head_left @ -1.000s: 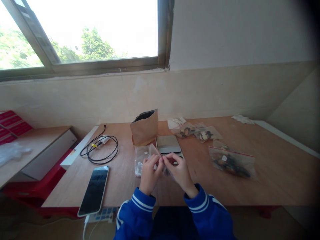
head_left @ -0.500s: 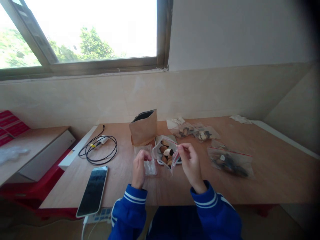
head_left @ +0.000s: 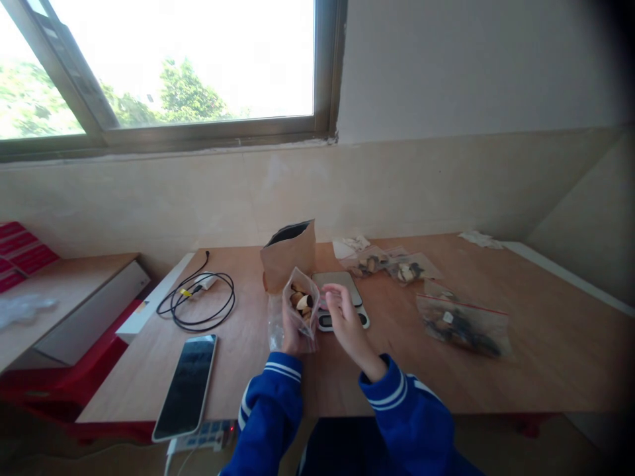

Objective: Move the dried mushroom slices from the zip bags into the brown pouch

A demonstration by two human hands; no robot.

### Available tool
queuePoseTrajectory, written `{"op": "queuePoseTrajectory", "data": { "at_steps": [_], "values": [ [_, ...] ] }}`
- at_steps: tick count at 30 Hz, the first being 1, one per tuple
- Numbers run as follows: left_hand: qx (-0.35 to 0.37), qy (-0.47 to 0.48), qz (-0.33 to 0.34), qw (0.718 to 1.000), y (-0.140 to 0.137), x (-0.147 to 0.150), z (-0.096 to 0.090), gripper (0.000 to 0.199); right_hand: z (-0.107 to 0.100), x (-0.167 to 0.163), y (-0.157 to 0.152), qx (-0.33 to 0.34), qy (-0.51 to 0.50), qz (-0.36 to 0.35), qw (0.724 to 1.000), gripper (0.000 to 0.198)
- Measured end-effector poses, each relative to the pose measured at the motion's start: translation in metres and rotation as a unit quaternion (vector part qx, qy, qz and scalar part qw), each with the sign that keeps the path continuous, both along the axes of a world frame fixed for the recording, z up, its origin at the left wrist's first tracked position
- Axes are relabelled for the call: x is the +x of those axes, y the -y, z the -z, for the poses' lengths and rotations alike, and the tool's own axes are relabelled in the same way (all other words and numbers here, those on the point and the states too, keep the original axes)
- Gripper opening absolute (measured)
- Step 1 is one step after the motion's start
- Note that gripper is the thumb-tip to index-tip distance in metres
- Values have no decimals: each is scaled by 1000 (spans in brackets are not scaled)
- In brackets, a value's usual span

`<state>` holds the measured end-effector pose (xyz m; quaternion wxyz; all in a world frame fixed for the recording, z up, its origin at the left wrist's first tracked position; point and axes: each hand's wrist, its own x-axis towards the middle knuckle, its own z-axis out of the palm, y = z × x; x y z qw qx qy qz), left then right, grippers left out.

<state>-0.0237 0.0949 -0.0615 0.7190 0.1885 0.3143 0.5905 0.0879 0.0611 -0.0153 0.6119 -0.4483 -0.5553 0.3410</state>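
My left hand (head_left: 291,336) is closed around a clear zip bag (head_left: 316,317) from its left and below. The bag's mouth gapes, showing brown and cream pieces (head_left: 301,303), perhaps dried mushroom. Beside the bag's right edge, my right hand (head_left: 343,318) has its fingers stretched out; whether the fingertips touch the plastic I cannot tell. Beneath and behind that hand lies a white kitchen scale (head_left: 342,285) with a bare weighing plate. Clear plastic bags (head_left: 275,324) lie flat under my left hand. Behind them a brown paper pouch (head_left: 292,256) stands with its top open.
At the back right lie zip bags of pieces (head_left: 370,264); a larger bag of dark pieces (head_left: 461,327) is nearer. A phone (head_left: 186,387) overhangs the front left edge, with a coiled black cable (head_left: 201,324) behind it. White tissue (head_left: 481,239) sits at the back.
The bag of pieces has moved left off the scale, from my right hand's pinch into my left hand. My right hand has opened and shifted left.
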Motion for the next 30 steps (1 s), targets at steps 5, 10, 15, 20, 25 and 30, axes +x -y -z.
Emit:
{"op": "queuePoseTrajectory", "data": {
  "at_steps": [5,10,15,20,25,30],
  "values": [
    [19,-40,-70,997,-10,-1,10,49,-28,3,3,78,158,-125,976,22],
    [1,-89,-97,991,-7,-4,16,46,-39,-9,-21,94,333,-214,913,34],
    [17,-58,-112,992,-9,-6,21,37,-25,-21,-50,57,406,-177,895,39],
    [37,-83,-102,991,-12,-7,28,29,-15,-17,-63,51,463,-185,865,59],
    [31,-79,-105,991,-11,-8,29,28,-10,-11,-60,31,472,-197,859,50],
    [13,-44,-113,993,-6,-7,21,30,-13,-9,-52,29,442,-203,873,42]
  ]
}}
